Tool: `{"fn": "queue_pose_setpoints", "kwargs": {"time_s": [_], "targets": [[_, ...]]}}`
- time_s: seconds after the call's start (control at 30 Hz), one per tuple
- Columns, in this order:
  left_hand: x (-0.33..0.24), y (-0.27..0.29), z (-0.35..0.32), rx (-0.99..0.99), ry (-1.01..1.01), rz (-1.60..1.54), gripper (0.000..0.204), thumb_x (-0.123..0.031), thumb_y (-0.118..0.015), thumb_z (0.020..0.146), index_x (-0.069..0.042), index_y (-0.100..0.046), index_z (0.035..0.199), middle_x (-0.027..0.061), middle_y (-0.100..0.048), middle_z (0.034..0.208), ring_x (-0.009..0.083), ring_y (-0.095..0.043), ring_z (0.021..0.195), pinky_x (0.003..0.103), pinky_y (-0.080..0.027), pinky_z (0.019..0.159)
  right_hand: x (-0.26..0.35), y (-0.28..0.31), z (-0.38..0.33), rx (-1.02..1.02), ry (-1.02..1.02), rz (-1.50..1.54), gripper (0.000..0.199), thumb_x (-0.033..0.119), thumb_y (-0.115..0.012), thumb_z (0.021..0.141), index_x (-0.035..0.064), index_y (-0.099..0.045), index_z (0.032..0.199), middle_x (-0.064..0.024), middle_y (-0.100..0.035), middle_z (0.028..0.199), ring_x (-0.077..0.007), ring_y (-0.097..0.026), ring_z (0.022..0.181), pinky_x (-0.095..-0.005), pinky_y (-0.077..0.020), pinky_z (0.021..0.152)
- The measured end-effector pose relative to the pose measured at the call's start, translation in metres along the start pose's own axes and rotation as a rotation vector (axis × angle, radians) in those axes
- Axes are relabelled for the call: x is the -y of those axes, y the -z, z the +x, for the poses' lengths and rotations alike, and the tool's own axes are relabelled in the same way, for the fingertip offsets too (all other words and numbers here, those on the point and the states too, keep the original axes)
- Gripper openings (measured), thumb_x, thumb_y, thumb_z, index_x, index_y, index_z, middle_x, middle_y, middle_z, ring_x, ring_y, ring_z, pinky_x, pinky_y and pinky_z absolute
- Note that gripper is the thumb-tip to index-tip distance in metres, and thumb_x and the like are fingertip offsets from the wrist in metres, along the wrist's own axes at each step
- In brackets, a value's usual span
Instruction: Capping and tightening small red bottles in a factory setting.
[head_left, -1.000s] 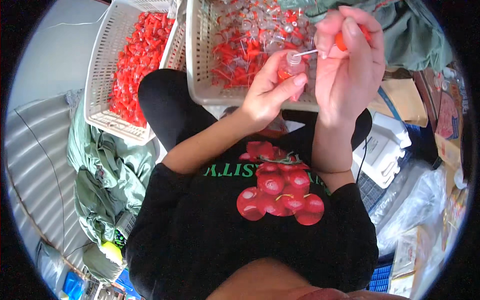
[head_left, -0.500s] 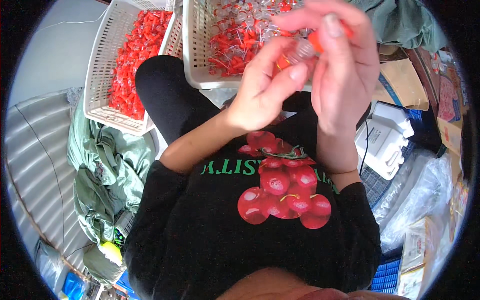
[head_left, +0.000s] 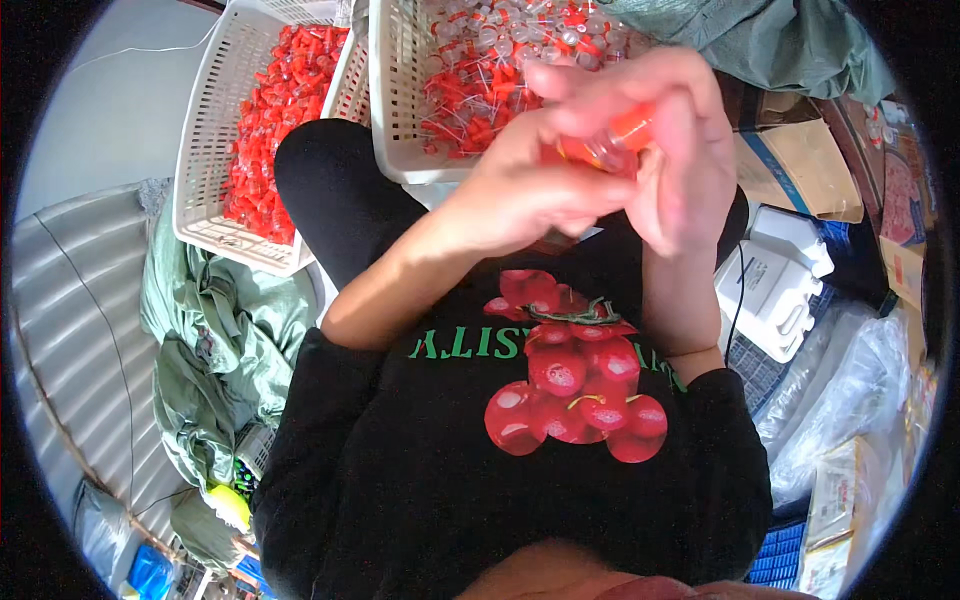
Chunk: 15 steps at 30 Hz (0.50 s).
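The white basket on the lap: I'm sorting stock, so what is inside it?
The white basket holds a loose heap of small orange-and-clear plastic pieces. The left hand and right hand cover its near right part, so that area is hidden.

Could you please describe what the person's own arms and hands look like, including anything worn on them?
Both forearms are bare, and the left hand and right hand wear no gloves. No rings, watch or bracelet are visible, though the hands are slightly blurred. Short black sleeves end near the elbows; they belong to a black T-shirt with a red cherry print and green lettering on the chest.
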<state>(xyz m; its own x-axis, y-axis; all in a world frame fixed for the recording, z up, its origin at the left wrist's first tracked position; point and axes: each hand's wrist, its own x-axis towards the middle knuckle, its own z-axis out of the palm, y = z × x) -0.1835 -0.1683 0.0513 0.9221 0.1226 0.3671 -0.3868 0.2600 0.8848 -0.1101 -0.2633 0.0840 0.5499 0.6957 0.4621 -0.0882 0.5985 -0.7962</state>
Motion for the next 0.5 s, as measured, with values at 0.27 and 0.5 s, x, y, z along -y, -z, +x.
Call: {"fn": "queue_pose_setpoints", "kwargs": {"time_s": [0.27, 0.5], "targets": [[-0.013, -0.009, 0.009, -0.112, 0.252, -0.222, 0.031, -0.007, -0.059, 0.068, 0.000, -0.048, 0.097, 0.0059, -0.051, 0.065, 0.0102, -0.046, 0.050, 0.021, -0.035, 0.045, 0.006, 0.003, 0.009, 0.075, 0.042, -0.297, 0.022, 0.013, -0.038, 0.089, -0.0027, -0.043, 0.103, -0.0226, -0.059, 0.093, -0.0329, -0.053, 0.101, -0.0406, -0.0377, 0.092], [-0.010, -0.010, 0.019, -0.306, 0.308, -0.088, 0.028, -0.005, -0.062, 0.067, 0.000, -0.053, 0.093, 0.0047, -0.055, 0.068, 0.0136, -0.052, 0.052, 0.026, -0.043, 0.052, -0.004, 0.001, 0.010, -0.298, -0.040, -0.020, 0.029, 0.004, -0.039, 0.085, -0.0040, -0.044, 0.113, -0.0234, -0.059, 0.096, -0.0310, -0.055, 0.098, -0.0377, -0.0391, 0.091]]}}
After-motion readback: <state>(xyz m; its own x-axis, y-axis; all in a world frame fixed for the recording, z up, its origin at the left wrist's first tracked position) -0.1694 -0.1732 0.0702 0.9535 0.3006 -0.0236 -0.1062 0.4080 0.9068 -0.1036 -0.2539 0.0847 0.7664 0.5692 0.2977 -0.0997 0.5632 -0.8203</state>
